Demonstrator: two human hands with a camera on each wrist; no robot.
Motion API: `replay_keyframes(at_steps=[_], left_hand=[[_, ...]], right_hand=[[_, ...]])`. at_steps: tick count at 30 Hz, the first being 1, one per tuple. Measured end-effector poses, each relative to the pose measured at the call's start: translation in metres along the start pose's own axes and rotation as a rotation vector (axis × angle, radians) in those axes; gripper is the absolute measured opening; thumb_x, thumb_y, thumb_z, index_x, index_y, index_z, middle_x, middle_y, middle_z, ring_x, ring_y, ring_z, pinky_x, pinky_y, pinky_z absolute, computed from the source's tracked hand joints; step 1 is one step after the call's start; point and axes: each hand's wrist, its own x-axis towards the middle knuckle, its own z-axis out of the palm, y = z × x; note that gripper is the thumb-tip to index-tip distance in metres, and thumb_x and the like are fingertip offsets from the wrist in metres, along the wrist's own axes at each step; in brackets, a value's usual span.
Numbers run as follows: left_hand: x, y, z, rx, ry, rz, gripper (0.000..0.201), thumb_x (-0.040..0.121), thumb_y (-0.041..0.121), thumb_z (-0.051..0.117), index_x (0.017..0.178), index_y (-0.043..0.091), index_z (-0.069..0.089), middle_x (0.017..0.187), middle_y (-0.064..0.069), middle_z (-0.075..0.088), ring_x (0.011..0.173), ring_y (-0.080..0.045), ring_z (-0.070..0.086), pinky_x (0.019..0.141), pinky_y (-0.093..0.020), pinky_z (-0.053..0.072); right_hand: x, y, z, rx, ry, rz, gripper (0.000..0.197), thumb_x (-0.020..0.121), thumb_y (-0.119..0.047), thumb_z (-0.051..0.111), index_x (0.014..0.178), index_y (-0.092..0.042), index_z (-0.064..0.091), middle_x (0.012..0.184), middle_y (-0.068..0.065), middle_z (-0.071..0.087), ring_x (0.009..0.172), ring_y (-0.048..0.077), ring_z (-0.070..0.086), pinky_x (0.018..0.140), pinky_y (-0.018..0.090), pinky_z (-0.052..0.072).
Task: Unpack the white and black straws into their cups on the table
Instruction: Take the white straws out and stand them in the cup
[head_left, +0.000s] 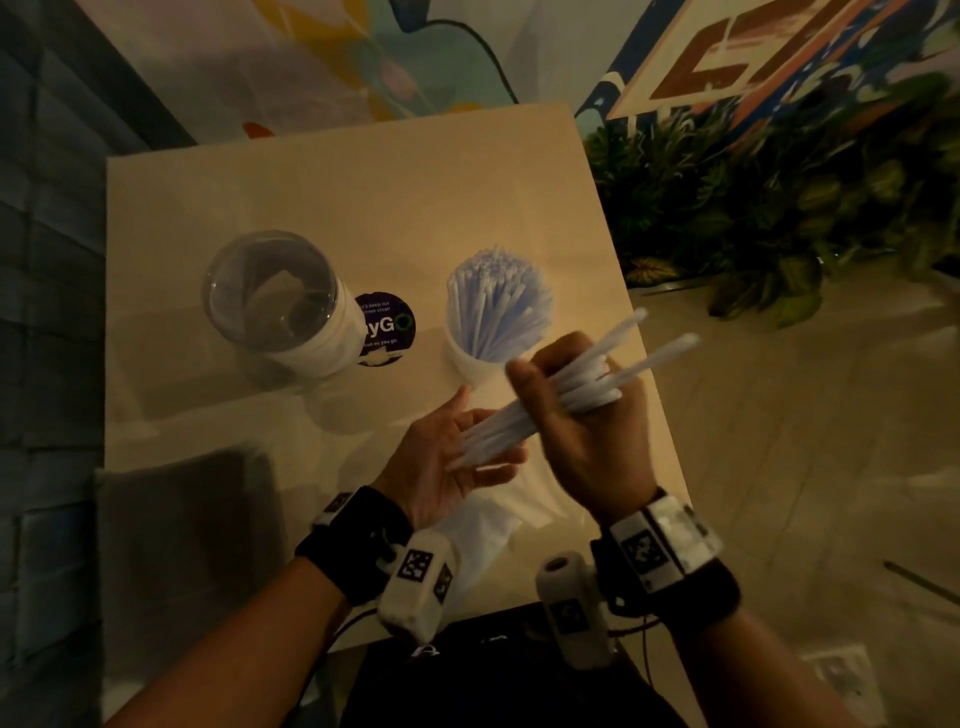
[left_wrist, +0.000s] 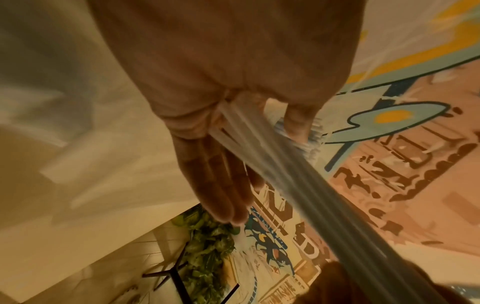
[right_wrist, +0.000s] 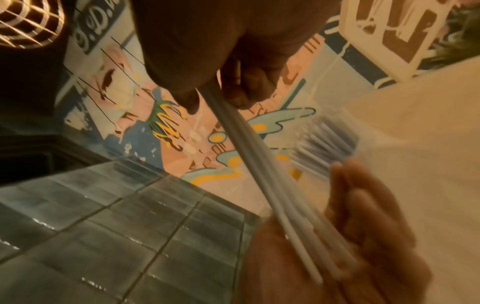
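Gripping a bundle of white straws (head_left: 540, 410) in our right hand (head_left: 587, 431), we rest its near ends on our flat, relaxed left hand (head_left: 441, 462). Its long axis slants up and away, tips pointing just past the white cup (head_left: 470, 358) of straws, nearest our right hand.

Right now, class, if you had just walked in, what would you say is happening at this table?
A person stands over a pale table. Their right hand grips a bundle of white straws, whose lower ends rest against the open palm of the left hand. Just beyond the hands, a white cup is already full of upright white straws. The clear cup to its left holds no black straws that I can see.
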Motion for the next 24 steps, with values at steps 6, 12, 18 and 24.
replay_keyframes(at_steps=[6,12,18,24], left_hand=[[-0.006,-0.009,-0.008,0.141,-0.037,-0.024,0.028,0.095,0.036,0.049,0.099,0.022,0.074,0.079,-0.009,0.060,0.060,-0.015,0.055,0.052,-0.025,0.043],[0.000,0.010,-0.014,0.274,0.181,0.142,0.033,0.099,0.030,0.049,0.085,0.005,0.064,0.080,-0.015,0.068,0.072,-0.026,0.065,0.067,-0.034,0.052],[0.007,0.029,-0.024,0.436,0.418,0.380,0.027,0.099,0.021,0.053,0.084,0.002,0.064,0.074,-0.008,0.067,0.068,-0.017,0.065,0.064,-0.027,0.054],[0.030,0.035,-0.038,0.726,0.626,0.571,0.028,0.086,0.026,0.072,0.109,0.014,0.059,0.110,0.001,0.063,0.101,-0.015,0.059,0.089,-0.035,0.051]], right_hand=[[-0.014,0.028,0.017,-0.049,-0.238,0.111,0.020,0.095,-0.025,0.063,0.079,-0.013,0.059,0.067,-0.002,0.059,0.062,0.009,0.058,0.058,0.018,0.045],[0.045,0.013,-0.008,-0.012,0.019,-0.001,0.021,0.096,-0.020,0.061,0.078,-0.028,0.054,0.061,-0.015,0.059,0.055,0.002,0.058,0.052,0.012,0.043],[0.097,0.054,0.006,-0.208,-0.031,0.009,0.021,0.093,-0.026,0.066,0.079,-0.013,0.059,0.064,-0.010,0.056,0.057,0.001,0.056,0.056,0.018,0.046],[0.087,0.079,0.001,-0.333,0.026,0.002,0.045,0.081,-0.046,0.073,0.113,-0.018,0.056,0.105,-0.003,0.059,0.063,-0.001,0.049,0.060,0.015,0.042]])
